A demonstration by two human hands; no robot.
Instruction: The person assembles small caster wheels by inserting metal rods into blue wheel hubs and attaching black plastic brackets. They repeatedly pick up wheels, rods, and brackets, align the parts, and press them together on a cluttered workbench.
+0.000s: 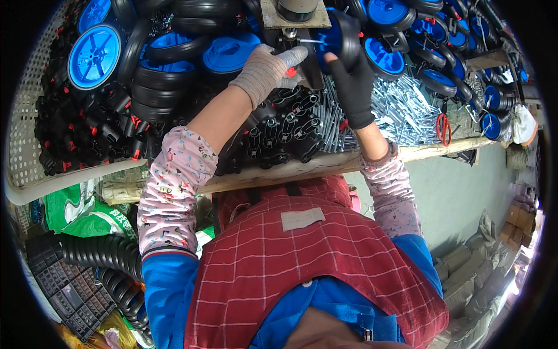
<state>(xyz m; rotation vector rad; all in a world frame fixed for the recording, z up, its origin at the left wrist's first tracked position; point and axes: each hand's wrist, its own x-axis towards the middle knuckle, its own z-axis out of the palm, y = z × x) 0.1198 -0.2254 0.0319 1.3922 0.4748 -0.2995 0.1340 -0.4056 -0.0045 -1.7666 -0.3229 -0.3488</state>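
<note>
My left hand, in a grey knitted glove, is closed beside the metal fixture at the worktable's top centre. A small red piece shows under its fingers; the rest of what it grips is hidden. My right hand, in a dark glove with the thumb tip bare, grips a black-tyred wheel with a blue hub. Its thumb points up along the wheel's near side, while the other fingers are mostly hidden. From the hub a thin metal rod sticks out toward the fixture, above my left fingertips.
Blue-hubbed wheels are piled at left and right. Black plastic parts with red tabs fill a perforated beige crate. Metal pins lie heaped right of my right hand, near a red loop handle. The wooden table edge runs below my forearms.
</note>
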